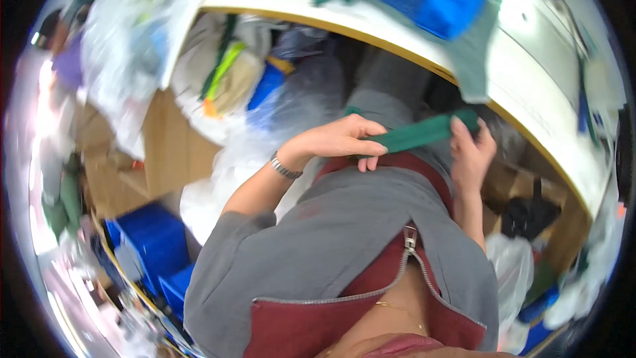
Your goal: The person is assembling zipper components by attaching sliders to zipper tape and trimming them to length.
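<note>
The white tabletop point(546, 86) curves across the top and right, its yellow-brown front edge facing the person's body. Under and left of it, translucent plastic bags point(218, 205) crowd up to the left forearm, narrowing the room on that side. Blue bins point(156, 242) stand lower left, well apart from the hands. On the tabletop, near its front edge, lies a bright blue cloth point(457, 0); beside it a grey cloth point(472, 59) hangs over the edge, its lower end just above the right hand.

The green fabric strip point(424, 134) is held off the tabletop, in the gap between the front edge and the person's waist, stretched fairly straight and tilted up toward the right. The left hand point(348, 139) pinches its left end between thumb and fingers, with more space to the edge; the right hand point(472, 149) grips its right end, near the edge. A metal-banded watch point(286, 167) circles the left wrist.
</note>
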Demonstrator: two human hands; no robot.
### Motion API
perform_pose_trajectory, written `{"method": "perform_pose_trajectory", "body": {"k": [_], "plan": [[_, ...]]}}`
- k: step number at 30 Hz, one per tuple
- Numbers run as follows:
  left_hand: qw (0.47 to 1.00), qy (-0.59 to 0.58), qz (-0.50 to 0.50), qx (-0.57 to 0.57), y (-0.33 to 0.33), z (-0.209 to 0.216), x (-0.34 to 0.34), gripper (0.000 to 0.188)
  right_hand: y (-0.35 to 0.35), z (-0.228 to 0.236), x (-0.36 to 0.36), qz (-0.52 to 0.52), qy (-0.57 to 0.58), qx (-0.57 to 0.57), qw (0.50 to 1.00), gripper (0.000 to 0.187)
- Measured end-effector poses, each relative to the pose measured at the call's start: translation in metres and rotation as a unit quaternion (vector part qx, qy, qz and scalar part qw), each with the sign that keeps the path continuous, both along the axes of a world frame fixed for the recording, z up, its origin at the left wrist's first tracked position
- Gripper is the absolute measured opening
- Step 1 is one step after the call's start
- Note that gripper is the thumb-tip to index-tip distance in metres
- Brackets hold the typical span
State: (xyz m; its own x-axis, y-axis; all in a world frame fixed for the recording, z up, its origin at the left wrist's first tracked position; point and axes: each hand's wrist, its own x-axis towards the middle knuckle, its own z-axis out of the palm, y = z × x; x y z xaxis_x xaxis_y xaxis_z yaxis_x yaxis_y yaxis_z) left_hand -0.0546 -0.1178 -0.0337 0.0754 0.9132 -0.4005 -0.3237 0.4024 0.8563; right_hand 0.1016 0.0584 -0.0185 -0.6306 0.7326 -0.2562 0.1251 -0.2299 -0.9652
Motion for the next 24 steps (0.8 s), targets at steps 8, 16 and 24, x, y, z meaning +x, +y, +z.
{"method": "perform_pose_trajectory", "body": {"k": [8,16,24], "plan": [[0.964,0.215,0.149,-0.051,-0.086,0.035,-0.06,0.019,-0.005,-0.007,-0.012,0.186,0.087,0.016,0.979,0.018],[0.843,0.281,0.439,-0.136,-0.171,0.005,-0.18,0.016,-0.028,-0.001,-0.079,0.431,0.035,0.322,0.842,0.033],[0.782,0.233,0.54,-0.208,-0.195,-0.044,-0.238,0.014,-0.015,-0.029,-0.048,0.409,-0.152,0.348,0.83,0.024]]}}
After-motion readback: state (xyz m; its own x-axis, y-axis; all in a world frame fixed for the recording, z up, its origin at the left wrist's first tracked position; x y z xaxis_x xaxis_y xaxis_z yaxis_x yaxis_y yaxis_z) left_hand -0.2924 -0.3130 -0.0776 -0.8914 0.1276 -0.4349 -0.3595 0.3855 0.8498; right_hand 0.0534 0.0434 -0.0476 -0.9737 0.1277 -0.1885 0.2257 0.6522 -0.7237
